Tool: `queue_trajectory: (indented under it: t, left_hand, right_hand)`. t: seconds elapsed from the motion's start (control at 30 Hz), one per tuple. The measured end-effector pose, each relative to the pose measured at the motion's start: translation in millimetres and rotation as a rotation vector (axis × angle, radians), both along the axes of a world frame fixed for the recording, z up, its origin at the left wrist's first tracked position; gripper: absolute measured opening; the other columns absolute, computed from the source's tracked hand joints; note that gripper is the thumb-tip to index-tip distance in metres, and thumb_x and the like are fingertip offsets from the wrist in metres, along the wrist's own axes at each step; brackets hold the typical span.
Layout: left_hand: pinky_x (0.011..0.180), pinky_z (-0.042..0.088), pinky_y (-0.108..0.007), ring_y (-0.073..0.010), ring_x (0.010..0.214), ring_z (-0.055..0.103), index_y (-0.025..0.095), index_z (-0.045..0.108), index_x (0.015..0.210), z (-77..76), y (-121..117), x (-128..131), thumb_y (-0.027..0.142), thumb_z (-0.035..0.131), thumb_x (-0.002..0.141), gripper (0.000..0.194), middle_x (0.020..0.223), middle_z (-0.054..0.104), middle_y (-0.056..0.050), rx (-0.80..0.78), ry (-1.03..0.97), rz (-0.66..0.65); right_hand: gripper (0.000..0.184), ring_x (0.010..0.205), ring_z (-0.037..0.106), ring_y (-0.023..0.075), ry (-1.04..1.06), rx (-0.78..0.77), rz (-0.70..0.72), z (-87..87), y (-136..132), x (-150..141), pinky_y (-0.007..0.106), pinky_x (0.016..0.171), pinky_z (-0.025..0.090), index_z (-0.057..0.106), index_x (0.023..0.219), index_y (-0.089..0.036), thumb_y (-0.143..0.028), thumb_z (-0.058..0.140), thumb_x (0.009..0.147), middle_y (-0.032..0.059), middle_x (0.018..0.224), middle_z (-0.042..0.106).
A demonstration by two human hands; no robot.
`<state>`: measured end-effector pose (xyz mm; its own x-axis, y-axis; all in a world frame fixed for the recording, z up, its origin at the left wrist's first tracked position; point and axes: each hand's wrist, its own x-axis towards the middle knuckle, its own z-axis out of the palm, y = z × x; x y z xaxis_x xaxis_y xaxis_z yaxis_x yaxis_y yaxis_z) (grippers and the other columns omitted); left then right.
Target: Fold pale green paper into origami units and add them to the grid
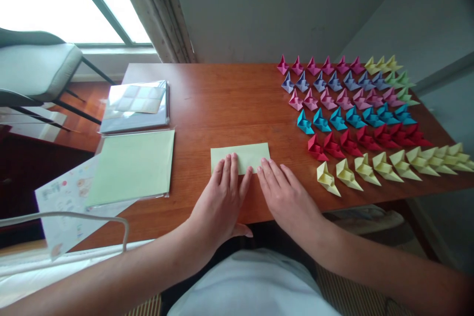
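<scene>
A pale green sheet of paper (246,153), folded to a long rectangle, lies flat on the wooden table near its front edge. My left hand (224,192) rests on the left and middle of the paper's near edge, fingers stretched out flat and thumb apart. At the paper's right end, the fingertips of my right hand (285,190) touch its near corner, with the fingers also extended. Neither hand grips anything. The near edge is partly hidden under my fingers.
Rows of folded paper boats (344,99) in several colours fill the table's right side. On the left lie a pack of pale green paper (131,168), a wrapped pack (135,121) behind it and a printed sheet (62,207). A white cable (74,215) crosses the lower left; a chair (40,66) stands beyond.
</scene>
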<state>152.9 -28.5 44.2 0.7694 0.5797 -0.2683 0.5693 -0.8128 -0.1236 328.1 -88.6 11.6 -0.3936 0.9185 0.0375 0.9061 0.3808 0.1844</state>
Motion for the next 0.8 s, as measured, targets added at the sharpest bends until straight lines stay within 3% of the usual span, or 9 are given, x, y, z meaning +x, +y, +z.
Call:
queue_trajectory:
  t: [0.13,0.33,0.47,0.53,0.63,0.73,0.8]
  left_hand:
    - [0.125,0.021,-0.054,-0.0476,0.150,0.024,-0.003,0.039,0.151,-1.4,-6,-17,0.081,0.076,0.055,0.133,0.158,0.029,-0.034,0.071,-0.010,0.020]
    - [0.127,0.018,-0.055,-0.0465,0.152,0.015,-0.007,0.037,0.150,-9.5,-16,-50,0.058,0.088,0.059,0.123,0.160,0.026,-0.033,0.084,-0.039,0.094]
    - [0.124,0.026,-0.057,-0.0463,0.151,0.020,-0.004,0.041,0.149,-3.4,-24,-62,0.057,0.079,0.071,0.107,0.158,0.033,-0.031,0.095,-0.081,0.171]
    - [0.121,0.032,-0.057,-0.0490,0.147,0.031,-0.007,0.050,0.142,4.9,-29,-62,0.063,0.075,0.073,0.102,0.153,0.040,-0.034,0.116,-0.090,0.188]
    - [0.115,0.041,-0.053,-0.0431,0.142,0.044,0.001,0.062,0.135,14.4,-33,-48,0.069,0.061,0.083,0.086,0.149,0.050,-0.028,0.149,-0.155,0.166]
    - [0.115,0.040,-0.047,-0.0364,0.139,0.050,0.007,0.061,0.137,9.1,-33,-27,0.065,0.052,0.091,0.075,0.151,0.051,-0.020,0.143,-0.283,0.108]
    - [0.114,0.040,-0.048,-0.0380,0.140,0.048,0.007,0.057,0.141,-1.6,-31,-15,0.067,0.048,0.092,0.079,0.152,0.049,-0.021,0.134,-0.353,0.120]
  right_hand:
    - [0.054,0.141,0.046,0.0404,0.039,0.019,0.001,-0.4,1,1,0.057,0.110,0.047,0.044,0.145,0.009,-0.002,0.038,0.093,0.0317,0.154,0.039]
    - [0.052,0.138,0.049,0.0401,0.019,0.027,0.012,1.8,2,0,0.056,0.110,0.047,0.046,0.144,0.009,-0.002,0.039,0.094,0.0323,0.152,0.042]
    - [0.051,0.136,0.051,0.0398,0.018,0.031,0.013,1.6,2,1,0.054,0.110,0.048,0.048,0.143,0.008,-0.002,0.042,0.093,0.0317,0.151,0.044]
    - [0.050,0.135,0.052,0.0401,0.026,0.037,0.013,2.1,3,1,0.054,0.109,0.048,0.049,0.142,0.008,-0.002,0.044,0.093,0.0314,0.150,0.046]
    - [0.048,0.133,0.054,0.0383,0.063,0.048,0.004,4.7,6,2,0.052,0.108,0.049,0.054,0.139,0.005,-0.002,0.045,0.092,0.0291,0.148,0.050]
    - [0.043,0.128,0.058,0.0353,0.119,0.060,-0.005,8.2,11,4,0.050,0.106,0.050,0.061,0.133,0.001,-0.003,0.047,0.092,0.0256,0.142,0.058]
    - [0.041,0.124,0.060,0.0338,0.156,0.070,-0.012,9.5,13,5,0.048,0.105,0.051,0.064,0.129,-0.001,-0.003,0.049,0.092,0.0237,0.138,0.062]
